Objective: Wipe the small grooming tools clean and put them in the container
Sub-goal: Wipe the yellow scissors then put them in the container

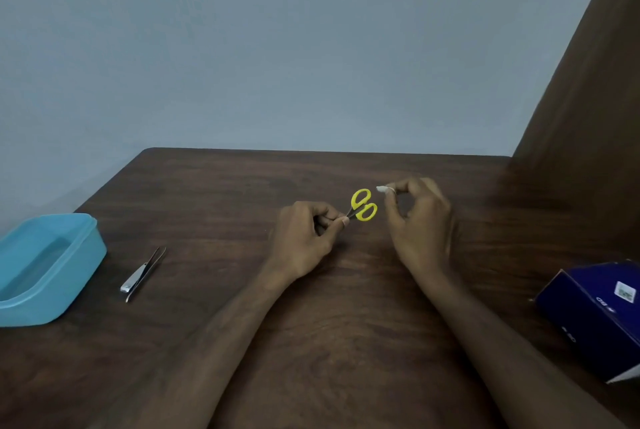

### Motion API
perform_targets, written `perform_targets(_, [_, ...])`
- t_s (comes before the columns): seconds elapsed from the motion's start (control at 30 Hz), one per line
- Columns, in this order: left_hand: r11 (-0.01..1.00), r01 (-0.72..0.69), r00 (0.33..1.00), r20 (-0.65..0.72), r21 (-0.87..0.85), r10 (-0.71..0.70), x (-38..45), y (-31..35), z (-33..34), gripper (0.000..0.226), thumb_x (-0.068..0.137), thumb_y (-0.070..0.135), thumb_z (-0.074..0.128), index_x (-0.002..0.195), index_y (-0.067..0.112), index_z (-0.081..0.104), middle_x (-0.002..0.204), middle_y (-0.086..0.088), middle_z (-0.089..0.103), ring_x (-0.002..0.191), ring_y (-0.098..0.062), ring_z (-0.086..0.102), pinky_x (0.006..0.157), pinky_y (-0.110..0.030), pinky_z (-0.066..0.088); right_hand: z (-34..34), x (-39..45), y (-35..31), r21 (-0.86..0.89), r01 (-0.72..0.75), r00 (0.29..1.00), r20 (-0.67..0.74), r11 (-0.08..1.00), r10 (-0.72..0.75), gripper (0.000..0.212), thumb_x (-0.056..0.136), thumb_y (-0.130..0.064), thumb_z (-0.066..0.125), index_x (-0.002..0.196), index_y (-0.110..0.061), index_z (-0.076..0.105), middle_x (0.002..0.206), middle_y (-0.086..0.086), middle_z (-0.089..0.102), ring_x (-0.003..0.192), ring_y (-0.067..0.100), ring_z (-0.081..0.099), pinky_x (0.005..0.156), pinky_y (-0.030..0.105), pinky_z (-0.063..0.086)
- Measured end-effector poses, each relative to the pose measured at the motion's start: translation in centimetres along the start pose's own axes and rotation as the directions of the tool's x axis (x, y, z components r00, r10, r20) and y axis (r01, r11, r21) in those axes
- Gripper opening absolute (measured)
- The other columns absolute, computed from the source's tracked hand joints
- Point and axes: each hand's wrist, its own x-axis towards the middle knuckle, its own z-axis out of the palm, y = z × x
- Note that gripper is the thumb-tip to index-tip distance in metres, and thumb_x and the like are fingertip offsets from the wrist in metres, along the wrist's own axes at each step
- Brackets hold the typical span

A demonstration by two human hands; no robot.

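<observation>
Dark wooden table [346,324] holds a blue container [48,266], tweezers [147,269] with a nail clipper [133,280] alongside, and a navy box [595,317], while the left hand [308,238] pinches yellow scissors [363,205] and the right hand [420,217] pinches a white wipe [381,189].

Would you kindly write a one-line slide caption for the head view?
Left hand grips yellow-handled scissors by the blades; right hand pinches a white wipe beside them.

Bare table [214,193] between hands and container [45,266], tweezers [147,271] and clipper [133,281] just beside it, box [595,317] at right edge
</observation>
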Motion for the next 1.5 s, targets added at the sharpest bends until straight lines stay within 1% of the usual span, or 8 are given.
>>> perform_targets(0.2, [0.994,-0.09,0.996,0.019,0.054,0.09,-0.3,0.4,-0.1,0.021,0.093,0.035,0.08,0.077,0.023,0.074,0.062,0.014,0.066,0.052,0.003,0.056,0.051,-0.018,0.038,1.7,-1.2,-1.4,0.158,-0.222,0.969,0.141,0.962,0.2,0.023,0.092,-0.045,0.076,0.074,-0.035,0.066,0.099,-0.008,0.067,0.07,0.013,0.063,0.066,0.031,0.041])
perform_targets(0.37, [0.991,-0.109,0.994,0.017,0.083,0.108,-0.5,0.6,-0.2,0.026,0.093,0.035,0.08,0.072,0.023,0.069,0.056,0.018,0.059,0.051,0.005,0.056,0.049,-0.011,0.03,1.9,-1.4,-2.3,0.499,-0.559,0.828,0.376,0.662,0.416,0.018,0.09,-0.039,0.081,0.085,-0.022,0.078,0.076,0.003,0.073,0.047,0.007,0.055,0.06,0.032,0.047])
perform_targets(0.53, [0.999,-0.041,0.999,0.036,0.034,0.04,-0.2,0.5,-0.2,0.022,0.093,0.04,0.079,0.074,0.028,0.074,0.063,0.016,0.068,0.053,0.002,0.058,0.055,-0.026,0.046,0.6,-0.7,-1.4,0.17,-0.01,0.975,0.219,0.985,-0.027,0.013,0.095,-0.037,0.076,0.085,-0.032,0.072,0.109,-0.007,0.055,0.061,0.005,0.054,0.063,0.034,0.049])
perform_targets(0.67, [0.999,0.001,0.999,0.042,0.046,-0.003,-0.1,0.5,-0.2,0.027,0.093,0.041,0.078,0.069,0.031,0.072,0.063,0.018,0.068,0.056,0.001,0.06,0.058,-0.028,0.049,-0.8,-0.1,-0.9,-0.152,0.368,0.904,0.289,0.917,-0.315,0.011,0.101,-0.04,0.067,0.102,-0.029,0.067,0.123,-0.005,0.049,0.062,0.029,0.062,0.053,0.038,0.052])
perform_targets(0.83, [1.0,-0.003,0.999,0.044,0.0,0.003,-0.2,0.7,-0.3,0.03,0.094,0.034,0.079,0.066,0.029,0.071,0.059,0.022,0.065,0.053,0.001,0.059,0.053,-0.019,0.041,-1.4,0.2,-0.8,-0.202,0.229,0.973,0.03,0.952,-0.228,0.016,0.101,-0.045,0.069,0.097,-0.031,0.074,0.118,-0.006,0.055,0.056,0.028,0.06,0.047,0.036,0.05])
perform_targets(1.1, [0.999,-0.026,0.999,0.029,-0.026,0.027,-0.1,0.5,-0.3,0.023,0.093,0.03,0.081,0.072,0.023,0.074,0.058,0.011,0.064,0.05,0.001,0.054,0.051,-0.018,0.039,0.6,-0.7,-0.5,0.121,0.196,0.95,0.222,0.973,-0.219,0.005,0.093,-0.029,0.079,0.089,-0.031,0.077,0.11,-0.012,0.054,0.056,-0.002,0.047,0.054,0.033,0.048])
perform_targets(1.37, [0.992,0.014,1.0,0.006,-0.128,-0.013,0.0,0.5,-0.3,0.017,0.095,0.03,0.08,0.079,0.024,0.082,0.069,0.011,0.074,0.062,-0.01,0.067,0.055,-0.02,0.044,-0.3,-0.4,-0.5,-0.002,0.155,0.983,0.103,0.988,-0.154,0.008,0.095,-0.045,0.077,0.093,-0.038,0.08,0.104,-0.013,0.051,0.072,0.013,0.06,0.057,0.033,0.05])
perform_targets(1.5, [0.99,0.021,1.0,-0.007,-0.139,-0.022,0.0,0.4,-0.2,0.017,0.095,0.028,0.08,0.079,0.023,0.081,0.071,0.007,0.075,0.066,-0.015,0.07,0.058,-0.029,0.049,0.1,-0.9,-0.7,0.114,0.281,0.933,0.202,0.953,-0.299,0.005,0.095,-0.037,0.078,0.096,-0.033,0.08,0.104,-0.013,0.052,0.062,0.01,0.052,0.052,0.039,0.052])
